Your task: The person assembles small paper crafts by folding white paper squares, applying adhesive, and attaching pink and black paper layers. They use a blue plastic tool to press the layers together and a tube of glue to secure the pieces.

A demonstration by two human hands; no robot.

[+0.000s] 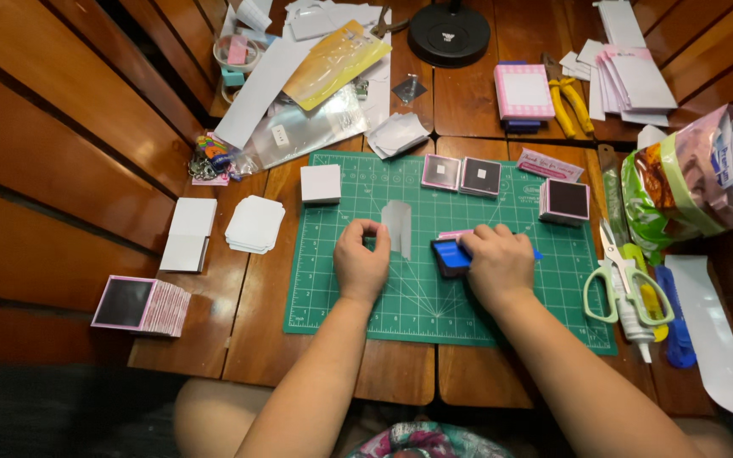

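Note:
My left hand (360, 261) rests on the green cutting mat (383, 314), thumb and forefinger curled in a ring beside a small clear plastic sleeve (398, 226); whether it pinches the sleeve I cannot tell. My right hand (495, 265) presses down on a blue ink pad (449, 255) in a black case, near the mat's middle. Something pink shows under its fingers. Two small dark-faced pink cards (461, 175) lie at the mat's far edge, and a stack of the same cards (565, 201) stands to the right.
Stacks of white cards (254, 224), (188, 234) and a white block (321, 183) lie left. A dark-faced pink card pile (139, 304) sits near left. Green-handled scissors (624, 280), a glue tube and blue cutter lie right. A plastic bag (697, 174), yellow pliers (572, 103) and a lamp base (449, 34) stand behind.

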